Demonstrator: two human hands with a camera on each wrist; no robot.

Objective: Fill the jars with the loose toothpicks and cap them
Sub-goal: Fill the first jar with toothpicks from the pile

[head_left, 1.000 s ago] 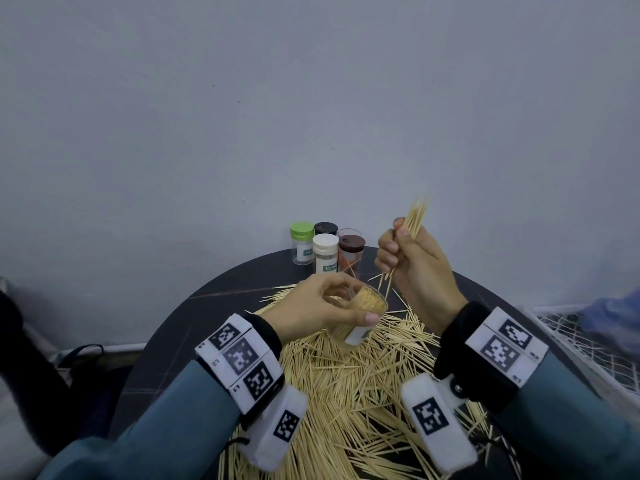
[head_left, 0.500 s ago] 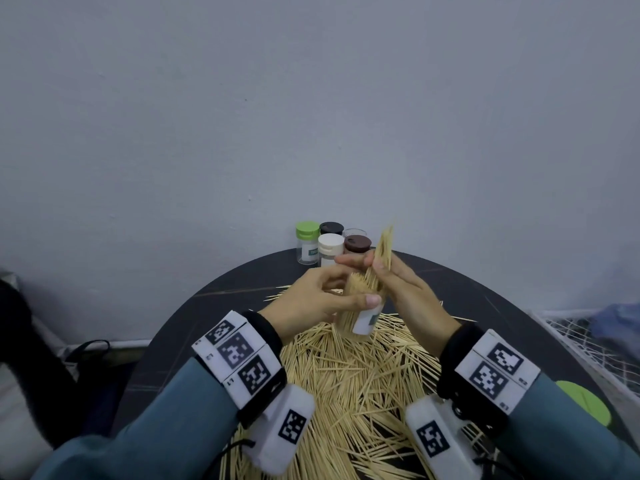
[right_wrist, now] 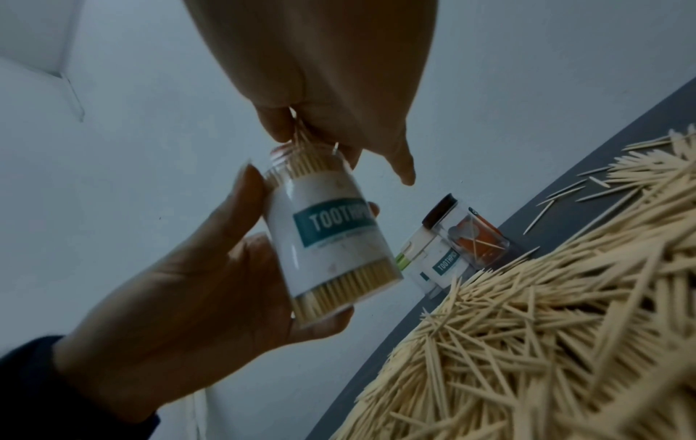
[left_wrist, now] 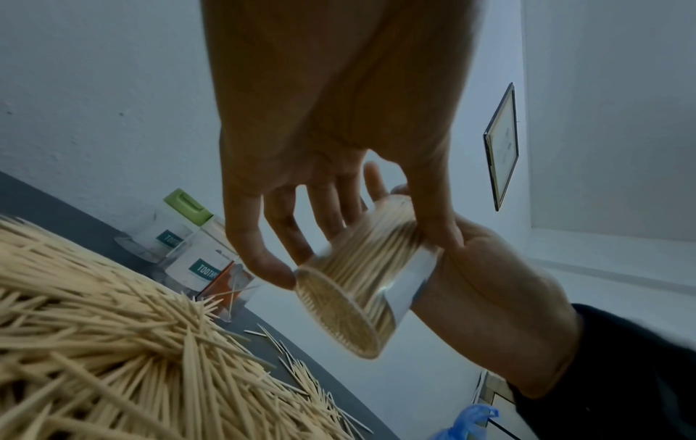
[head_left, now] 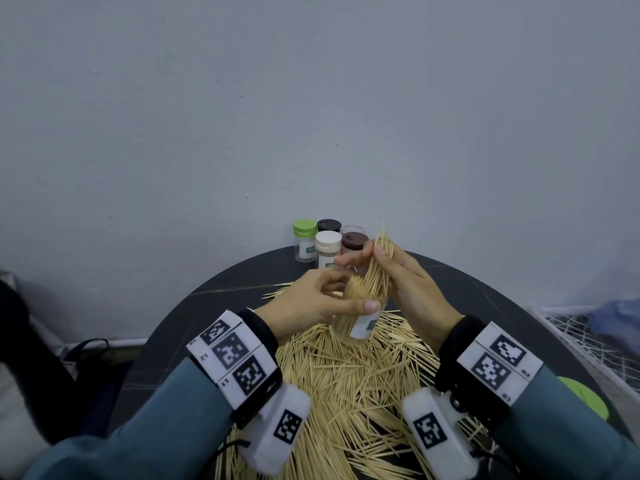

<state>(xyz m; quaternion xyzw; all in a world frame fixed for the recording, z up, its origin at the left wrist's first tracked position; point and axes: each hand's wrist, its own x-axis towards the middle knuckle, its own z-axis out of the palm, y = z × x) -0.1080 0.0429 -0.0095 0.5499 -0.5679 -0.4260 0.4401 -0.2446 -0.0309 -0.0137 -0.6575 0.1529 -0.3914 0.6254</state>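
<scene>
My left hand [head_left: 322,299] grips a clear, uncapped jar [head_left: 360,317] with a white "TOOTHPICK" label, tilted above the pile; it is packed with toothpicks. The same jar [left_wrist: 361,285] [right_wrist: 331,244] shows in both wrist views. My right hand [head_left: 398,271] pinches a bundle of toothpicks [head_left: 379,265] whose lower ends stand in the jar's mouth. A big heap of loose toothpicks [head_left: 349,386] covers the round dark table [head_left: 194,317] below both hands.
At the table's far edge stand several jars: green-capped [head_left: 304,240], white-capped [head_left: 327,251], black-capped [head_left: 329,225] and brown-capped [head_left: 354,241]. A green lid [head_left: 585,396] lies at the right rim. A white wire rack [head_left: 588,337] sits to the right. The wall is close behind.
My right hand came down and left from its raised position, bringing the toothpick bundle into the mouth of the jar. The left hand kept the jar in roughly the same place.
</scene>
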